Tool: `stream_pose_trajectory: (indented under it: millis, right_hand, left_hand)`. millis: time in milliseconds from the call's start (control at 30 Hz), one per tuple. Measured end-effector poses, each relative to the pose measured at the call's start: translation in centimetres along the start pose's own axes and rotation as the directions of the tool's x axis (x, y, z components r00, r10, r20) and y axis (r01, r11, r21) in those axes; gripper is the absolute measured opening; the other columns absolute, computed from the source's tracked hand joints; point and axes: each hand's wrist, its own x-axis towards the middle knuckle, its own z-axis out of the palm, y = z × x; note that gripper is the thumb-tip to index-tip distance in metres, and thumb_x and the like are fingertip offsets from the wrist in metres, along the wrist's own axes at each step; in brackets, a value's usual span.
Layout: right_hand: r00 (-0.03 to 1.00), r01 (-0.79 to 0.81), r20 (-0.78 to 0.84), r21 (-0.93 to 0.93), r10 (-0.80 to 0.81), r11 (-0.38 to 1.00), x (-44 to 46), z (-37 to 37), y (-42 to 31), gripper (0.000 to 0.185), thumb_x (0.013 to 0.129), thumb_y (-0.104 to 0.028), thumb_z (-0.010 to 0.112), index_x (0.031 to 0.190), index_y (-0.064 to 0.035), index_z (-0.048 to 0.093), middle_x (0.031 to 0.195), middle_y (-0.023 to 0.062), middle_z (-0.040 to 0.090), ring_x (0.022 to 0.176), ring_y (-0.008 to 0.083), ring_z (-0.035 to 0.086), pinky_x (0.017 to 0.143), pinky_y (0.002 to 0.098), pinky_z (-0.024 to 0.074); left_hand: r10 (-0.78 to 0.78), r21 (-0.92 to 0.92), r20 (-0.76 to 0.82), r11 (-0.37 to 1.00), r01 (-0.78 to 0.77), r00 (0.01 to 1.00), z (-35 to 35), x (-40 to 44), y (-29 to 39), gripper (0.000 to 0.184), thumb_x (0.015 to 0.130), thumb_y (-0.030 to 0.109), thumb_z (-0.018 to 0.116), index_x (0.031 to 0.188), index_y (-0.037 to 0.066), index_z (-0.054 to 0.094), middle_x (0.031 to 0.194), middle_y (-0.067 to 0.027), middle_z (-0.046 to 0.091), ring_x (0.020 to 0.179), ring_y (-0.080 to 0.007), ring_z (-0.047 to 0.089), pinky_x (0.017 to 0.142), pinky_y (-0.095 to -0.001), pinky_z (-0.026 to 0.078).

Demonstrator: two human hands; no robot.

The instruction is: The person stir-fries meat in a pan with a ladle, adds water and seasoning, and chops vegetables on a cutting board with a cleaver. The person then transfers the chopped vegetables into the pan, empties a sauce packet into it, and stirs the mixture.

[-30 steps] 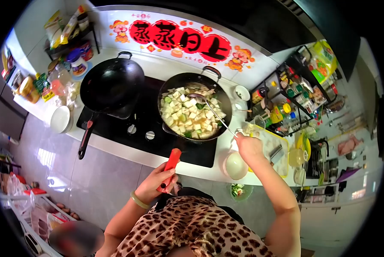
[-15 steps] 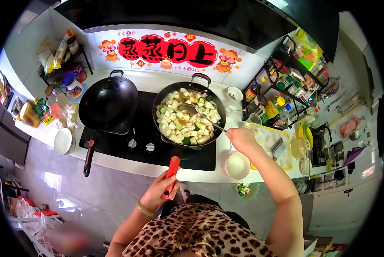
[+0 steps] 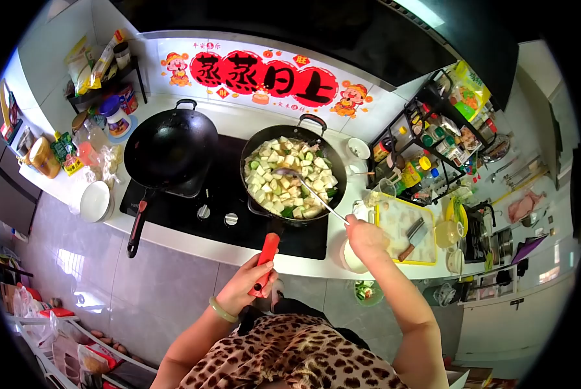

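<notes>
My left hand (image 3: 242, 284) is wrapped round the red handle (image 3: 268, 249) of a black wok (image 3: 339, 170) on the right side of the cooktop. Cubed pale vegetables with some green pieces (image 3: 289, 185) fill much of this wok, in a little liquid. A long metal ladle (image 3: 318, 200) slants into the food, and my right hand (image 3: 367, 240) is closed on the end of its handle. The ladle's head lies partly sunk among the cubes near the middle of the wok.
A second black wok (image 3: 170, 149) stands on the left burner. White bowls (image 3: 96, 201) flank the cooktop. Right of it, a cleaver (image 3: 412, 240) lies on a yellow-rimmed cutting board (image 3: 394, 209), near a spice rack (image 3: 433, 129). A bowl of scraps (image 3: 368, 293) stands below the counter edge.
The view has shifted slightly. The ladle's head has turned and sunk deeper among the cubes, while my right hand has come lower, now overlapping the white bowl. My left hand keeps its grip.
</notes>
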Motion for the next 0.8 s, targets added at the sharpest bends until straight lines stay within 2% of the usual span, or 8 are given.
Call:
stream_pose_trajectory:
  millis: [133, 300, 367, 433, 533, 633, 700, 800]
  right_hand:
    - [0.997, 0.078, -0.029, 0.186, -0.074, 0.979, -1.3, 1.7, 0.8, 0.038, 0.090, -0.030, 0.049, 0.121, -0.0085, 0.049, 0.098, 0.0176, 0.062, 0.088, 0.0339, 0.061, 0.075, 0.0446, 0.0488]
    - [0.985, 0.174, -0.020, 0.200, -0.173, 0.964, -4.0, -5.1, 2.8, 0.038, 0.089, -0.031, 0.051, 0.118, -0.0073, 0.052, 0.099, 0.0155, 0.062, 0.093, 0.0320, 0.059, 0.078, 0.0421, 0.0479]
    - [0.891, 0.373, -0.370, 0.268, -0.262, 0.888, -4.9, -10.5, 3.4, 0.027, 0.088, -0.024, 0.055, 0.107, -0.0049, 0.060, 0.095, 0.0140, 0.062, 0.086, 0.0313, 0.061, 0.073, 0.0401, 0.0485]
    - [0.778, 0.451, -0.581, 0.252, -0.239, 0.856, -7.1, -18.0, 2.3, 0.015, 0.085, -0.014, 0.060, 0.095, -0.0027, 0.063, 0.086, 0.0135, 0.062, 0.076, 0.0296, 0.061, 0.066, 0.0361, 0.0484]
    - [0.504, 0.604, -0.797, 0.050, -0.332, 0.796, -7.9, -25.8, 2.0, 0.009, 0.083, -0.006, 0.061, 0.090, -0.0007, 0.064, 0.075, 0.0115, 0.059, 0.066, 0.0255, 0.058, 0.059, 0.0305, 0.0462]
    - [0.411, 0.687, -0.851, 0.054, -0.326, 0.724, -6.7, -33.5, 0.6, 0.012, 0.087, -0.008, 0.056, 0.090, 0.0004, 0.063, 0.070, 0.0096, 0.059, 0.059, 0.0177, 0.056, 0.057, 0.0285, 0.0443]
    - [0.467, 0.641, -0.820, 0.056, -0.331, 0.765, -5.0, -38.7, -1.1, 0.019, 0.089, -0.016, 0.053, 0.086, -0.0001, 0.063, 0.066, 0.0084, 0.059, 0.057, 0.0160, 0.054, 0.056, 0.0286, 0.0435]
    - [0.438, 0.439, -0.850, -0.081, -0.292, 0.895, -1.2, -45.1, -4.6, 0.032, 0.090, -0.029, 0.051, 0.076, -0.0014, 0.061, 0.063, 0.0077, 0.059, 0.058, 0.0190, 0.056, 0.059, 0.0321, 0.0445]
  left_hand:
    - [0.009, 0.055, -0.015, 0.998, -0.009, 1.000, 0.0, -0.2, 0.0, 0.040, 0.094, 0.019, 0.048, 0.131, 0.005, 0.037, 0.071, -0.0064, 0.051, 0.046, -0.0126, 0.046, 0.044, -0.0239, 0.037]
    - [0.016, 0.099, -0.012, 0.995, -0.014, 1.000, -0.3, -0.1, 0.1, 0.047, 0.095, 0.022, 0.048, 0.136, 0.004, 0.033, 0.072, -0.0064, 0.051, 0.046, -0.0137, 0.045, 0.045, -0.0248, 0.038]
    - [0.012, 0.088, 0.009, 0.996, -0.013, 1.000, -0.8, 0.2, 0.1, 0.048, 0.095, 0.024, 0.048, 0.136, 0.005, 0.032, 0.075, -0.0078, 0.054, 0.049, -0.0151, 0.050, 0.047, -0.0253, 0.042]
    - [0.022, 0.139, 0.013, 0.990, -0.023, 1.000, -1.4, 0.4, 0.1, 0.048, 0.095, 0.028, 0.047, 0.136, 0.007, 0.033, 0.081, -0.0107, 0.057, 0.055, -0.0170, 0.056, 0.052, -0.0256, 0.048]
    - [0.001, 0.084, 0.059, 0.996, -0.006, 0.998, -3.4, 1.4, -0.2, 0.057, 0.094, 0.038, 0.050, 0.138, 0.009, 0.028, 0.104, -0.0181, 0.057, 0.079, -0.0239, 0.061, 0.066, -0.0294, 0.051]
    - [0.072, 0.053, 0.055, 0.996, -0.075, 0.996, -3.3, 1.0, -0.1, 0.064, 0.095, 0.045, 0.043, 0.143, 0.010, 0.020, 0.124, -0.0230, 0.050, 0.108, -0.0329, 0.056, 0.085, -0.0352, 0.050]
    - [0.130, 0.056, -0.037, 0.990, -0.128, 0.991, -3.4, 0.0, 0.0, 0.062, 0.095, 0.046, 0.040, 0.143, 0.011, 0.021, 0.126, -0.0223, 0.048, 0.111, -0.0327, 0.054, 0.087, -0.0364, 0.049]
    - [0.195, -0.020, -0.143, 0.980, -0.200, 0.970, -5.4, -1.6, 0.0, 0.058, 0.095, 0.044, 0.042, 0.139, 0.011, 0.025, 0.123, -0.0210, 0.050, 0.108, -0.0315, 0.055, 0.085, -0.0363, 0.049]
